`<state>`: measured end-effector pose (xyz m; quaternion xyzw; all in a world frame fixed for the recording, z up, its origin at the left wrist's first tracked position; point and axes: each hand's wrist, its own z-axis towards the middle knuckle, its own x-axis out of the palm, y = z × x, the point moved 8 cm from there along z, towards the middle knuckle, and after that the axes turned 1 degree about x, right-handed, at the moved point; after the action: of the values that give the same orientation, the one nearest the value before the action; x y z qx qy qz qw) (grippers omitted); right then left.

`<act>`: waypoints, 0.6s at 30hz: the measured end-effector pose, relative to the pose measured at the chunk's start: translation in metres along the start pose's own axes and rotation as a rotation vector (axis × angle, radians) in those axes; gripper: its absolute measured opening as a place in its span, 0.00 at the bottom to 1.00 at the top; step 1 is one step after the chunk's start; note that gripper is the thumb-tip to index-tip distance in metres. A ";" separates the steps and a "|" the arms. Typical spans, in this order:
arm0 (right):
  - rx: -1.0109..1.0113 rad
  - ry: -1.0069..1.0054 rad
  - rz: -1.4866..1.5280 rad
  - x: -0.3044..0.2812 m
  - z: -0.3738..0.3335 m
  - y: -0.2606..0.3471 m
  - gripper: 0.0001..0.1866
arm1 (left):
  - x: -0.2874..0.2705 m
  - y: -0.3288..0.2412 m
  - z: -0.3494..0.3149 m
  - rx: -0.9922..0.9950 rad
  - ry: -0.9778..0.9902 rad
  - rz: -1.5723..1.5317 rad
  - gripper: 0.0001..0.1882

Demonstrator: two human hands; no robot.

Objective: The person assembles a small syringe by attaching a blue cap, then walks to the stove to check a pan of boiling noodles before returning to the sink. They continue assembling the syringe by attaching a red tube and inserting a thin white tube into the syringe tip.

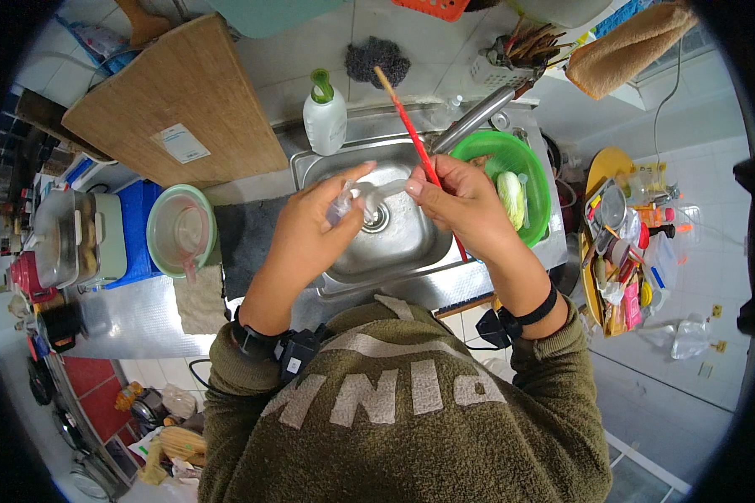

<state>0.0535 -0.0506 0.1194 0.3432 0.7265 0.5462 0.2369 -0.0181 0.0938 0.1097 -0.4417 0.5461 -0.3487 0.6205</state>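
Over the steel sink [413, 245], my right hand [471, 204] grips a long red chopstick [408, 122] with a bare wooden tip, which slants up and to the left. A crumpled piece of clear plastic film [381, 198] stretches between both hands above the drain. Its left end is bunched in the fingers of my left hand [317, 216], while its right end meets the pinched fingers of my right hand. Just right of the right hand, a green basin [535, 180] in the sink's corner holds a pale green vegetable [510, 198].
Behind the sink stand a white pump bottle [325, 124] and a dark scouring pad [377, 60]. The metal faucet [476, 117] reaches in at the back right. A large wooden board [176, 101] leans at the left, near a pale green bowl [161, 251]. A cluttered utensil tray [594, 293] is at far right.
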 end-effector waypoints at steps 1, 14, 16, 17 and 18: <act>-0.021 0.008 -0.020 0.002 0.001 0.001 0.07 | -0.001 -0.009 0.001 0.087 -0.051 0.001 0.11; -0.265 -0.070 0.146 0.007 -0.006 -0.002 0.12 | 0.006 -0.036 0.000 0.404 -0.149 -0.098 0.08; -0.179 0.014 0.196 0.017 -0.004 -0.010 0.14 | 0.003 -0.041 -0.002 0.437 -0.182 -0.040 0.09; -0.168 0.035 0.222 0.020 -0.003 -0.012 0.15 | 0.001 -0.042 -0.003 0.448 -0.203 -0.013 0.09; -0.153 0.058 0.243 0.023 -0.002 -0.014 0.16 | -0.001 -0.044 -0.004 0.458 -0.226 0.013 0.09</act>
<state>0.0343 -0.0368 0.1073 0.3938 0.6422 0.6343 0.1734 -0.0199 0.0783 0.1506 -0.3221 0.3828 -0.4079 0.7638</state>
